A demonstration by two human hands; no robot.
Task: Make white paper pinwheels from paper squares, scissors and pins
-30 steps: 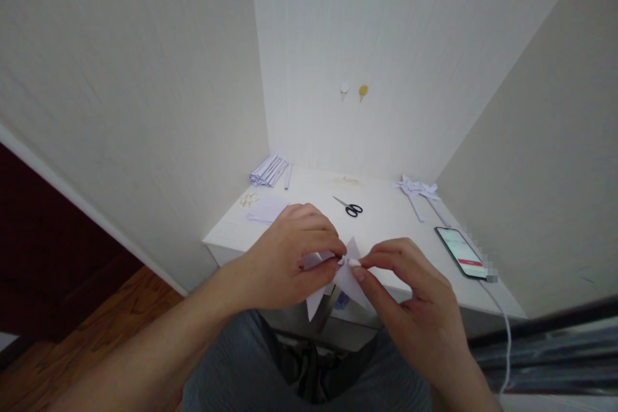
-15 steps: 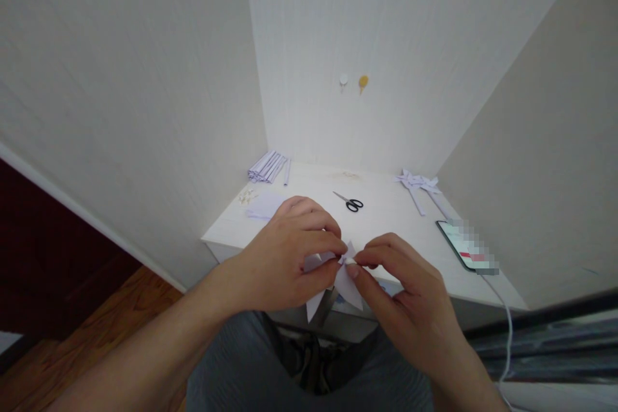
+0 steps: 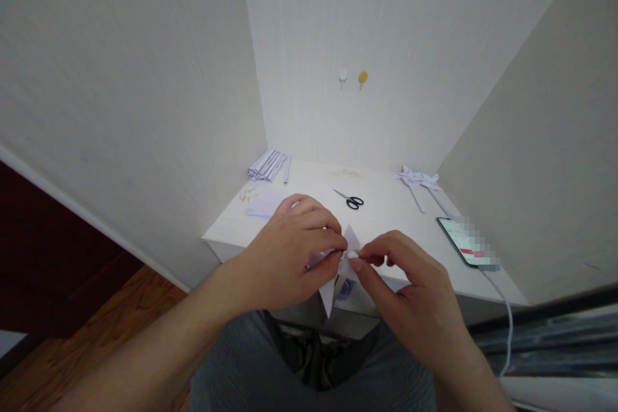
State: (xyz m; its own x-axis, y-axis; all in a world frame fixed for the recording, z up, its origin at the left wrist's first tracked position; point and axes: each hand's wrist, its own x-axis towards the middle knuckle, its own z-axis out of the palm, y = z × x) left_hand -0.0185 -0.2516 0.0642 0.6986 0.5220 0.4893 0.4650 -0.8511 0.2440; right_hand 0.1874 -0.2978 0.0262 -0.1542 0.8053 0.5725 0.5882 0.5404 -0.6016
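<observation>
A white paper pinwheel [image 3: 327, 298] with pointed blades is held over the table's front edge. My left hand [image 3: 302, 251] is closed in a pinch on it near the centre, covering part of its blades. At that centre, my right hand [image 3: 403, 280] pinches a small white piece [image 3: 353, 255] between thumb and forefinger; its exact kind is too small to make out. Beyond my hands lies a pair of scissors [image 3: 351, 201] with black handles. Sheets of white paper [image 3: 264, 204] lie partly behind my left hand.
Rolled paper sticks [image 3: 267, 165] and small white bits [image 3: 248, 195] lie on the left of the white table [image 3: 313, 180]. Two pinwheels on sticks [image 3: 416, 180] rest at the back right, near a phone [image 3: 463, 241] with a white cable [image 3: 509, 322]. Walls enclose the table.
The pinwheel has turned between my hands, so its blades point differently. Both hands keep their pinch, and my right fingers have shifted slightly at the centre.
</observation>
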